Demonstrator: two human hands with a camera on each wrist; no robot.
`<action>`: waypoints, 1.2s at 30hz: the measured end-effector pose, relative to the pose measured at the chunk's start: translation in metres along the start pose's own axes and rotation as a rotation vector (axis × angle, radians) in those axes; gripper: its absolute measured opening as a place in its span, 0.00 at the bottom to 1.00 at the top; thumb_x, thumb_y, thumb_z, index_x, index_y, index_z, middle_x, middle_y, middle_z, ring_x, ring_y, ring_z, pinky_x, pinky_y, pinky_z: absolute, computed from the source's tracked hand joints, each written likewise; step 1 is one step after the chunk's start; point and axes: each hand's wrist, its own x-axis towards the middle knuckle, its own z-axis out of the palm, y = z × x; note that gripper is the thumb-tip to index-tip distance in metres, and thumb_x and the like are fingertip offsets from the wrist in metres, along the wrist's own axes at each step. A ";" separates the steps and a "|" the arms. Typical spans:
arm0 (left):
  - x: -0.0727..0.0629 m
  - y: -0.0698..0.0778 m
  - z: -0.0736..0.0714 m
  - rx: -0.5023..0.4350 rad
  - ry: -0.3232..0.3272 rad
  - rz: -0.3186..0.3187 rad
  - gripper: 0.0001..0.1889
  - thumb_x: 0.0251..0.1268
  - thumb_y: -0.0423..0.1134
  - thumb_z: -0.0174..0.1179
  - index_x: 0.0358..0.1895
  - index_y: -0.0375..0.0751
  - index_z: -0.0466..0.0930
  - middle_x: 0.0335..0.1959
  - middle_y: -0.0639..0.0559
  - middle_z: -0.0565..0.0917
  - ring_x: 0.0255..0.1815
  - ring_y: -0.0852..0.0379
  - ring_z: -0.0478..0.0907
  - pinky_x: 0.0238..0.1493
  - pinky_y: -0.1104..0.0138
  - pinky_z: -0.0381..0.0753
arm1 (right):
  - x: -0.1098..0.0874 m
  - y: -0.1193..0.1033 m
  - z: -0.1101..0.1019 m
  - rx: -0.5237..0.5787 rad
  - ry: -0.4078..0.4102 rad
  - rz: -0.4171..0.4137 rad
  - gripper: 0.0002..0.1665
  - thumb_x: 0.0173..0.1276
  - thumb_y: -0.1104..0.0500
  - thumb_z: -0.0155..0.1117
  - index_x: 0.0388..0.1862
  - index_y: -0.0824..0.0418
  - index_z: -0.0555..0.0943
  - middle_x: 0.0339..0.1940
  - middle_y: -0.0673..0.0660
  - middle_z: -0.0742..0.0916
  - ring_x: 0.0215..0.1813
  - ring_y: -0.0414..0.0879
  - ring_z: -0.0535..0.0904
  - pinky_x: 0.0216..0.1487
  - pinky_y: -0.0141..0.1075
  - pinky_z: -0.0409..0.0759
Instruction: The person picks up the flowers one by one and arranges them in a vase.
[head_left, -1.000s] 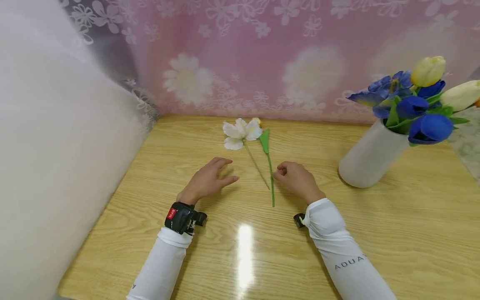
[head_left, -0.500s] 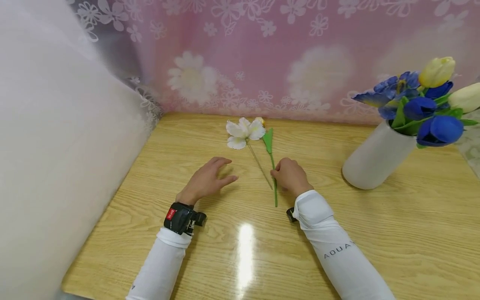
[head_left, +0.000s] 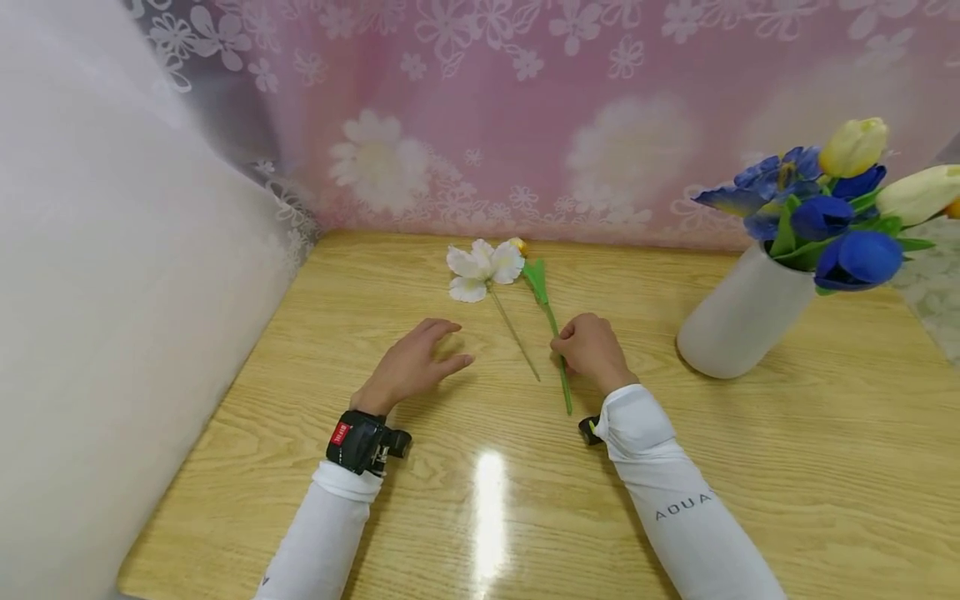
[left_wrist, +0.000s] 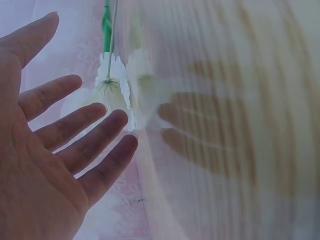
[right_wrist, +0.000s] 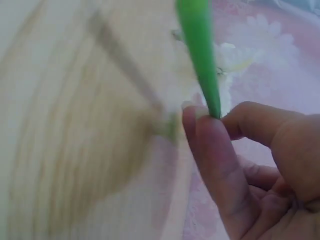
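My right hand (head_left: 595, 348) pinches the green stem (head_left: 566, 390) of a tulip between thumb and fingertips, partway along its length. The tulip's green leaf (head_left: 537, 280) points toward the back, and its yellow-orange bloom (head_left: 519, 246) is partly hidden by a white flower (head_left: 480, 265). In the right wrist view the stem (right_wrist: 201, 60) rises from the pinching fingertips (right_wrist: 212, 132). Left of the flowers, my left hand (head_left: 411, 364) holds nothing; its fingers are spread and relaxed, as the left wrist view of the hand (left_wrist: 60, 150) also shows.
A white vase (head_left: 738, 321) leans at the right, filled with blue, yellow and cream flowers (head_left: 825, 217). The wooden table (head_left: 420, 517) ends at a pink floral curtain (head_left: 510, 150) behind and a white sheet (head_left: 135, 292) at the left.
My right hand has come onto the tulip's stem and pinched it. The stem's lower end has swung to the right, away from the white flower's stem. The left hand has stayed put.
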 end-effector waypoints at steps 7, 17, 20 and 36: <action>0.002 0.005 0.002 -0.003 -0.001 0.004 0.33 0.65 0.61 0.56 0.66 0.43 0.71 0.66 0.47 0.69 0.63 0.48 0.68 0.58 0.51 0.71 | -0.018 -0.005 -0.018 0.109 0.088 -0.086 0.08 0.68 0.60 0.58 0.38 0.65 0.79 0.32 0.58 0.84 0.25 0.46 0.83 0.26 0.36 0.82; 0.005 0.011 0.006 -0.034 -0.009 0.041 0.33 0.65 0.60 0.56 0.66 0.42 0.71 0.66 0.47 0.68 0.62 0.47 0.70 0.56 0.50 0.72 | -0.036 -0.007 -0.047 0.046 0.432 -0.473 0.11 0.65 0.67 0.64 0.45 0.69 0.82 0.37 0.61 0.85 0.36 0.52 0.83 0.36 0.47 0.82; 0.006 0.013 0.007 -0.033 -0.008 0.041 0.33 0.65 0.60 0.56 0.65 0.43 0.71 0.66 0.48 0.69 0.61 0.47 0.70 0.56 0.51 0.73 | -0.041 -0.004 -0.057 0.021 0.536 -0.540 0.12 0.64 0.68 0.64 0.47 0.69 0.83 0.37 0.60 0.85 0.36 0.50 0.83 0.32 0.45 0.83; 0.013 0.020 0.012 -0.035 -0.012 0.050 0.34 0.65 0.62 0.55 0.66 0.42 0.70 0.65 0.49 0.69 0.60 0.48 0.71 0.56 0.52 0.72 | -0.072 -0.006 -0.116 -0.168 0.816 -0.800 0.09 0.62 0.68 0.67 0.42 0.69 0.85 0.40 0.61 0.87 0.42 0.52 0.83 0.41 0.42 0.79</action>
